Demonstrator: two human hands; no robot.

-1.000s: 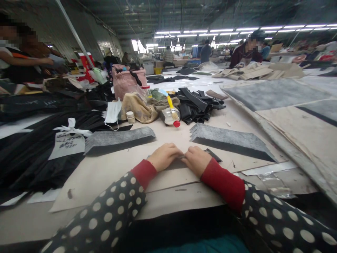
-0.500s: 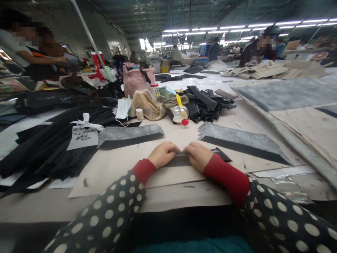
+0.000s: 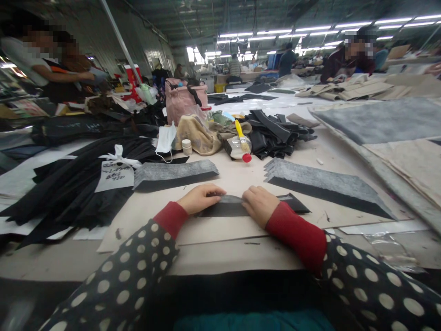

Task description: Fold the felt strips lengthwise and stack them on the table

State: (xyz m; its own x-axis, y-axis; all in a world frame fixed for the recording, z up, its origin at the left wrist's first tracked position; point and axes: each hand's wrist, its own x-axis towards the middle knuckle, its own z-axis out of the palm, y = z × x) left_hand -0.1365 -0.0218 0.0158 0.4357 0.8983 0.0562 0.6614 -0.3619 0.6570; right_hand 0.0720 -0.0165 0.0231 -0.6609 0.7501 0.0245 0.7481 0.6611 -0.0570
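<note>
A black strip of material (image 3: pixel 229 210) lies across the pale board (image 3: pixel 206 233) in front of me, its far edge folded up and showing a grey face. At its left part, my left hand (image 3: pixel 200 198) has thumb and fingers closed on that far edge. My right hand (image 3: pixel 259 203) grips the same edge right of the middle, fingers bent down over it. The strip's right end sticks out beyond my right wrist. Two fanned stacks of grey-and-black strips lie behind my hands, the left stack (image 3: pixel 177 172) and the right stack (image 3: pixel 327 186).
Black cloth pieces (image 3: pixel 79 184) with a handwritten tag (image 3: pixel 115 176) spread at left. Farther back are a face mask (image 3: pixel 166 139), small jar (image 3: pixel 186 147), yellow-handled brush (image 3: pixel 241 133), pink bag (image 3: pixel 184 101) and black scraps (image 3: pixel 272 133). Grey sheets (image 3: pixel 386 119) lie at right. Other people stand beyond.
My left hand has slid left along the strip, away from my right hand, uncovering more of the strip between them. My right hand stays on it. The view has shifted slightly.
</note>
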